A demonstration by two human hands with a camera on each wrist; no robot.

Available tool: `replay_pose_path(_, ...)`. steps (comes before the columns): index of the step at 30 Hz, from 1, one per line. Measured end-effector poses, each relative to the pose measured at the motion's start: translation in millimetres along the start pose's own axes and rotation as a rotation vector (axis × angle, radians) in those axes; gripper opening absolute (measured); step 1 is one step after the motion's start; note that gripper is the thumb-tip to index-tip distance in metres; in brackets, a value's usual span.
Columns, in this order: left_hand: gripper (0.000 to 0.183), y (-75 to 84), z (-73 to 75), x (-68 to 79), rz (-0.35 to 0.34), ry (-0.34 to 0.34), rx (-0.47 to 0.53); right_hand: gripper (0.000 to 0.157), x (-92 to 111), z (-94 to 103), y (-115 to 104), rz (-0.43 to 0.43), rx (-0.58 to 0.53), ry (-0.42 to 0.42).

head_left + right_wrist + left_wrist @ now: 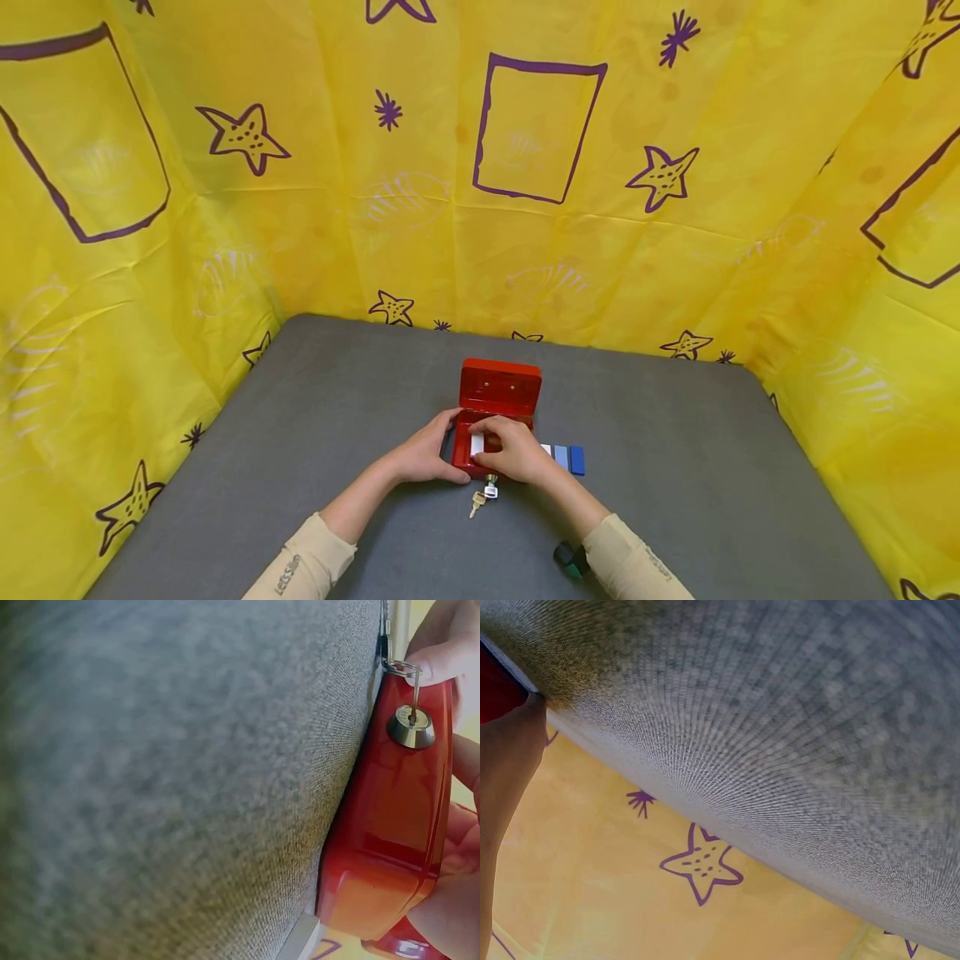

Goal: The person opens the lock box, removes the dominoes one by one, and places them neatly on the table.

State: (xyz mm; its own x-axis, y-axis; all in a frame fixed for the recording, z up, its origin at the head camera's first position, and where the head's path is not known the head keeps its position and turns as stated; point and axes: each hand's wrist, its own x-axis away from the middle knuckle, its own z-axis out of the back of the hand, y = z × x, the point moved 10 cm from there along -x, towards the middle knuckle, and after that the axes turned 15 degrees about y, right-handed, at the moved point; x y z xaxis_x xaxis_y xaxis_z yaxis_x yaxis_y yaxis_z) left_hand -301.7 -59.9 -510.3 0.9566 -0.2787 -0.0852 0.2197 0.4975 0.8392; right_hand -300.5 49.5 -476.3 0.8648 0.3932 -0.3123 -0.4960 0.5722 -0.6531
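A small red cash box (500, 385) stands on the grey table with its lid raised. My left hand (422, 450) grips the box's left side, thumb at the front corner and fingers toward the back. Over the open compartment, my right hand (517, 450) holds a flat white block (477, 443) between thumb and fingers, inside the box's rim. A key sits in the front lock (411, 727), and a second key (477, 502) hangs from its ring onto the table. The right hand hides part of the compartment.
Just right of the box lie a dark blue block (577, 460), a light blue block (561, 457) and a white one, partly covered by my right hand. A black and green object (572, 560) is beside the right sleeve. Yellow patterned cloth (420, 250) surrounds the table's back and sides.
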Motion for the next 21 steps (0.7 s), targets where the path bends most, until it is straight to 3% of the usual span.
replay_pose_path(21, 0.103, 1.2, 0.6, -0.5, -0.005, 0.008, 0.000, 0.038, 8.8, 12.1, 7.2, -0.086, -0.181, 0.042)
